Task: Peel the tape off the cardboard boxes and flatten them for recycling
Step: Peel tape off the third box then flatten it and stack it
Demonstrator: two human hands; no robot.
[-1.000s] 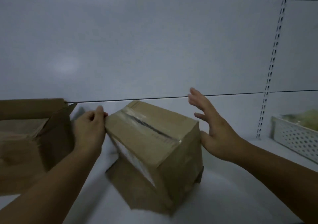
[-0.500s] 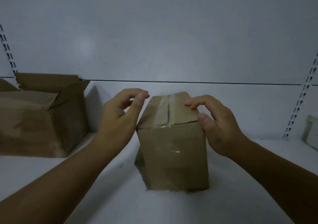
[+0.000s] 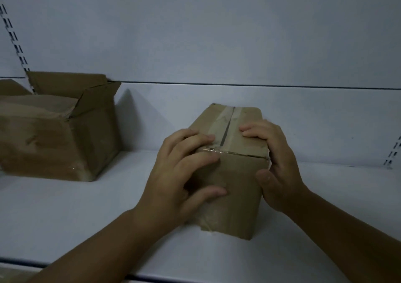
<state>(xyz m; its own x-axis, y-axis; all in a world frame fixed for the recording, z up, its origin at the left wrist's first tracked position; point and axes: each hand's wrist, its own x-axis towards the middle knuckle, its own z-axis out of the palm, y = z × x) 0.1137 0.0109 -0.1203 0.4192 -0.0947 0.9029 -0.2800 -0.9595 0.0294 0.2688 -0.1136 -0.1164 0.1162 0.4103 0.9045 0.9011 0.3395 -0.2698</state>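
Now that the small sealed box (image 3: 233, 169) stands square on the white shelf (image 3: 325, 206) with its short end turned toward the person — half a second ago both hands only hovered beside its top, and a second ago it sat tipped on an edge — the turning looks finished and the tape work can begin. At far left an opened box (image 3: 58, 128) sits against the back wall, flaps up, well apart from the hands, not yet flattened. The left hand (image 3: 182, 178) lies over the near left corner of the small box, fingers curled and loosely spread: fingertips on the top beside the tape strip (image 3: 225, 126), forefinger along the crinkled tape end at the front edge, thumb on the front face. That reads as feeling for a loose end; no tape is lifted. The right hand (image 3: 275, 165) is clamped on the right side, fingers over the top, thumb against the front corner — probably steadying it.
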